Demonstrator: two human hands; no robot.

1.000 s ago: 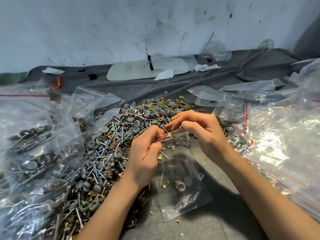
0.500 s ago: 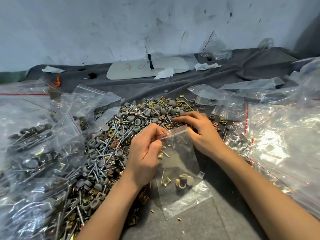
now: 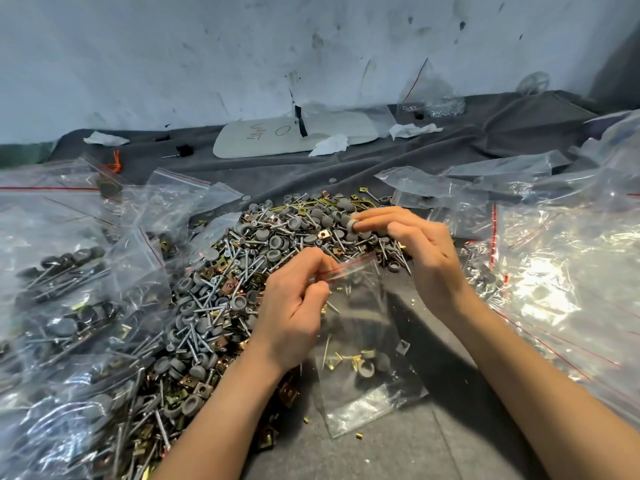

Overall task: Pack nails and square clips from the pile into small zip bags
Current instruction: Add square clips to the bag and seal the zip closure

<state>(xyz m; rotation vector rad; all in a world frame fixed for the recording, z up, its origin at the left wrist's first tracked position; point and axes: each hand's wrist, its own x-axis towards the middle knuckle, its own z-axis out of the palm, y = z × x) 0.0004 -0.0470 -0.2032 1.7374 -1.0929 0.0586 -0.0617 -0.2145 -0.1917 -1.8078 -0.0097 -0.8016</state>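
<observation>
**Finding.** The small zip bag (image 3: 360,313) lies flat on the grey cloth (image 3: 398,455). Its long axis runs from the red zip strip (image 3: 349,266) at the far end back toward the person. A few square clips (image 3: 334,362), grey pieces and a nail sit in its near end.

**Grips.** The left hand (image 3: 294,306) pinches the strip at the bag's left corner, thumb and forefinger narrow on the plastic. The right hand (image 3: 420,251) is just beyond the bag's mouth, fingertips pinching a grey cap (image 3: 352,226) on the pile (image 3: 235,271). Whether a nail shank is attached to the cap cannot be made out.

**Judgement.** The pile spreads beyond and left of the bag. The right hand is the nearer to the mouth, which lies just toward the person from its grip. The drop depends on the left hand holding that mouth apart.
</observation>
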